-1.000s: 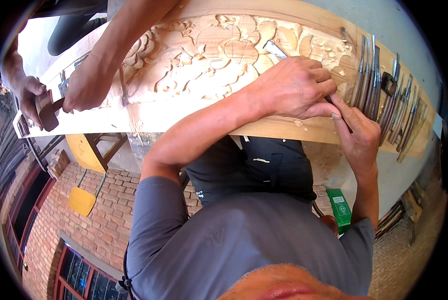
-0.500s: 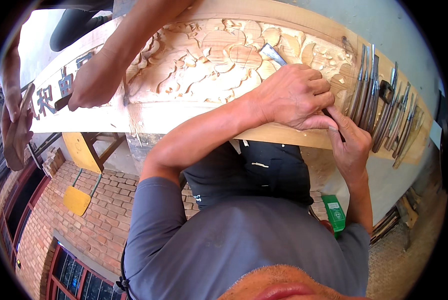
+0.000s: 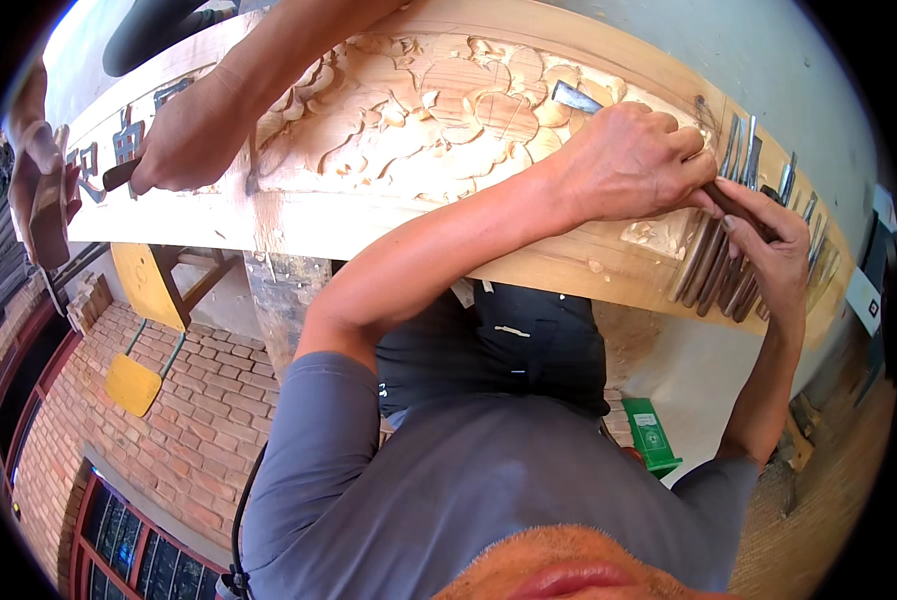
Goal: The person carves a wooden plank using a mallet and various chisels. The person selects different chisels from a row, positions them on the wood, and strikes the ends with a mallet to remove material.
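My left hand (image 3: 641,160) is closed around a carving chisel; its flat metal blade (image 3: 576,97) points left and away over the carved wooden panel (image 3: 449,125). My right hand (image 3: 774,240) pinches the rear of the chisel's dark wooden handle (image 3: 741,210) between thumb and fingers. Below and around my right hand lies a row of chisels (image 3: 704,260), several with brown handles, their blades pointing away from me. Raised floral relief and loose shavings cover the panel under the blade. The exact cutting edge contact cannot be made out.
At the left, a co-worker's hand (image 3: 194,140) grips a dark tool handle, while the other hand (image 3: 34,150) holds a wooden block (image 3: 49,215). Dark carved characters (image 3: 127,140) are on the panel there. A yellow chair (image 3: 134,385) and a green box (image 3: 652,437) stand below the panel.
Both my hands have moved right and slightly away with the chisel, so my right hand now overlaps the chisel row. The co-worker's wooden block has risen in the view.
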### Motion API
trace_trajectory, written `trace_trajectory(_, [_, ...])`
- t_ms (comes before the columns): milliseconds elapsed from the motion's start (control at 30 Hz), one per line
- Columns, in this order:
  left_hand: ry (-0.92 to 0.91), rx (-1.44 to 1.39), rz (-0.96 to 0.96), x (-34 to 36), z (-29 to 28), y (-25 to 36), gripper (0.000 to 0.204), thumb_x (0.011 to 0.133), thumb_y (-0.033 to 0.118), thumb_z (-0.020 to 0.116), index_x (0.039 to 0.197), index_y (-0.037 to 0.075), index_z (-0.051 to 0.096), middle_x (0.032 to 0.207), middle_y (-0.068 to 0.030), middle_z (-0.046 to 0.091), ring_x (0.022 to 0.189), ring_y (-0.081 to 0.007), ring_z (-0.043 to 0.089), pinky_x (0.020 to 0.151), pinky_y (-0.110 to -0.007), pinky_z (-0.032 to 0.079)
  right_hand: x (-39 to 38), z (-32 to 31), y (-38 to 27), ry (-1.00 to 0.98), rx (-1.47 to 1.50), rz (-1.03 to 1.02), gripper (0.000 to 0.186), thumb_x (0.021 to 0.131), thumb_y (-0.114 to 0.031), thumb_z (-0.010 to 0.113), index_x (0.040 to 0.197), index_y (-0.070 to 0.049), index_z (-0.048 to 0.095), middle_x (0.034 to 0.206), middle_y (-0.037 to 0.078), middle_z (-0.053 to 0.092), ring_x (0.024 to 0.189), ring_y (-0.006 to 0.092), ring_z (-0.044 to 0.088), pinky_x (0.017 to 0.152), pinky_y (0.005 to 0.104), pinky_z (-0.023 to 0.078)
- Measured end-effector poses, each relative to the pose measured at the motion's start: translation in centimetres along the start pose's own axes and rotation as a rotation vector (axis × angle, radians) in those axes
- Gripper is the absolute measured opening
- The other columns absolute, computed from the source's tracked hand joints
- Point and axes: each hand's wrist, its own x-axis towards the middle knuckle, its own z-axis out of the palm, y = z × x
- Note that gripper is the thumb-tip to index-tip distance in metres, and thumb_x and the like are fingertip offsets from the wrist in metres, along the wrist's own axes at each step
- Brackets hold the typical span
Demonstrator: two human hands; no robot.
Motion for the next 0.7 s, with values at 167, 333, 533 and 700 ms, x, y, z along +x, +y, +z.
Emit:
trace_trajectory(167, [0.093,0.036,-0.093,-0.2,0.3,-0.6,0.033,0.093,0.052,0.076,0.098,0.02,0.069,0.077,0.0011,0.058,0.069,-0.019,0.068,0.057,-0.035,0.054,3.5,-2.3,-0.3,-0.117,-0.067,-0.014,0.034,0.098,-0.002,0.074,0.132,-0.002,0.079,0.089,0.0,0.076,0.062,0.0027,0.051,0.056,0.02,0.041])
trace_trajectory(333, [0.08,0.009,-0.141,-0.3,0.3,-1.5,0.03,0.094,0.048,0.078,0.102,0.02,0.072,0.078,0.0006,0.06,0.073,-0.0204,0.069,0.057,-0.035,0.054,5.9,-2.6,1.1,-0.133,-0.032,-0.041,0.031,0.098,-0.003,0.074,0.128,-0.004,0.081,0.085,-0.001,0.074,0.06,0.0015,0.048,0.054,0.0195,0.036])
trace_trajectory(533, [0.078,-0.05,-0.213,0.2,0.4,-1.8,0.028,0.095,0.046,0.078,0.102,0.019,0.077,0.08,-0.0006,0.066,0.073,-0.0229,0.07,0.057,-0.038,0.054,7.0,-2.6,0.8,-0.117,-0.039,-0.01,0.027,0.099,-0.003,0.073,0.124,-0.005,0.083,0.079,-0.003,0.07,0.06,-0.0001,0.045,0.053,0.0188,0.031])
trace_trajectory(700, [0.024,-0.032,-0.285,0.3,0.1,-1.7,0.028,0.096,0.045,0.077,0.097,0.017,0.077,0.078,-0.0026,0.066,0.071,-0.0259,0.07,0.056,-0.04,0.053,8.7,-2.0,2.5,-0.126,-0.034,-0.077,0.025,0.099,-0.003,0.072,0.121,-0.006,0.083,0.078,-0.004,0.068,0.058,-0.0001,0.044,0.052,0.0192,0.03])
